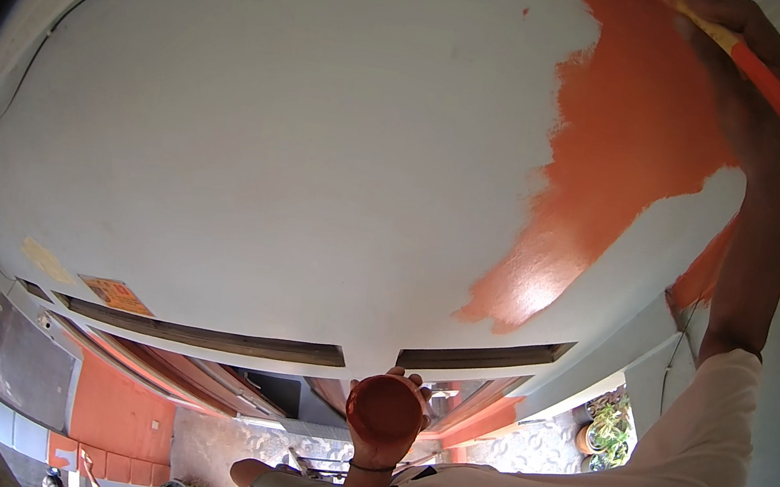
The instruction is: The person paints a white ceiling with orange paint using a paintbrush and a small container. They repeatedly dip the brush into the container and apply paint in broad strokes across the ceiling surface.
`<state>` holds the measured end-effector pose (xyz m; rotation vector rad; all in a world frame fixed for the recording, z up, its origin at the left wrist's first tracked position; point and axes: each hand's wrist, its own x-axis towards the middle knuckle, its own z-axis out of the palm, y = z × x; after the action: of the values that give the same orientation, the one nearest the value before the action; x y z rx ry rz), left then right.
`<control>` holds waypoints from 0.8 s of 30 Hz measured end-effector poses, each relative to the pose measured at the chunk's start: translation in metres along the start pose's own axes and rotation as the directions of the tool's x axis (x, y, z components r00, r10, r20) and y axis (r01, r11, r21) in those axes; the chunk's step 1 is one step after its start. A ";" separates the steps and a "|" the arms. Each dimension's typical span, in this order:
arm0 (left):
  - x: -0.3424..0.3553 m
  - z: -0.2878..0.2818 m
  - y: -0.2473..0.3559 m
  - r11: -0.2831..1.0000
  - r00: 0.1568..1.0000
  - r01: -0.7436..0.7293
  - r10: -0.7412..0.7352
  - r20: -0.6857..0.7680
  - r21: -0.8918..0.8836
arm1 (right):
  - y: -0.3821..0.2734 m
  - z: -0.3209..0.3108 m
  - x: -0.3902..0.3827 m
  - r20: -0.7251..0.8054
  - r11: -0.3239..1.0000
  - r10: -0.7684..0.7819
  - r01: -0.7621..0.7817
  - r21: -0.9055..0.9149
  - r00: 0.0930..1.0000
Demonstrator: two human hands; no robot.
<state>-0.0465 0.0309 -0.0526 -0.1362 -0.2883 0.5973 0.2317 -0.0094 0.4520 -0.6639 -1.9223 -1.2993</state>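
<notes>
Raised to the upper right, my right hand [779, 55] is closed round a paintbrush [764, 86] with an orange and yellow handle. Its bristle end, partly cut off at the top edge, is at the orange paint [631, 118] on the pale wall [306, 130]. The paint forms a wet-looking, ragged-edged patch that shines near its lower end. Low in the middle, my left hand [375, 457] grips a round paint pot [386, 406] from below, fingertips showing round its far rim. Orange-brown paint coats the pot's inside; how full it is I cannot tell.
Two dark slots [205, 332] run along the lower wall, with a small orange sticker [115, 294] above the left one. A black cable [26, 78] follows the left edge. Far below are potted plants [609, 428], a patterned floor [520, 450] and another person's arm [90, 476].
</notes>
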 end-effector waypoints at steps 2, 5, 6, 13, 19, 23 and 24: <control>0.000 -0.002 0.004 0.999 1.000 0.001 -0.001 0.005 0.034 | 0.007 0.009 -0.008 -0.060 0.999 -0.029 0.032 0.044 0.998; 0.000 -0.003 0.004 0.999 1.000 0.012 -0.012 -0.015 0.034 | -0.008 0.004 -0.007 0.036 0.975 0.083 -0.074 -0.207 0.996; -0.003 -0.003 0.006 1.000 1.000 0.000 0.000 -0.025 0.031 | -0.016 -0.001 -0.010 0.045 0.930 0.190 -0.165 -0.328 0.981; -0.004 -0.002 0.010 0.999 1.000 -0.013 0.012 0.005 0.035 | -0.013 -0.009 -0.014 0.089 0.980 0.111 -0.094 -0.176 0.990; 0.005 -0.010 0.010 0.998 0.999 0.047 -0.048 0.016 0.037 | -0.011 -0.025 -0.010 0.140 0.942 0.115 -0.063 -0.329 0.983; 0.005 -0.010 0.005 0.998 0.998 0.058 -0.057 -0.034 0.034 | -0.003 -0.036 -0.009 0.187 0.960 0.109 -0.055 -0.274 0.976; 0.008 -0.009 0.003 0.996 0.995 0.081 -0.079 -0.059 0.033 | -0.009 -0.027 0.003 0.215 0.982 0.035 0.007 -0.191 0.976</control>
<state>-0.0389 0.0379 -0.0598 -0.1069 -0.2260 0.5176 0.2301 -0.0382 0.4558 -0.9500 -1.9752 -1.4660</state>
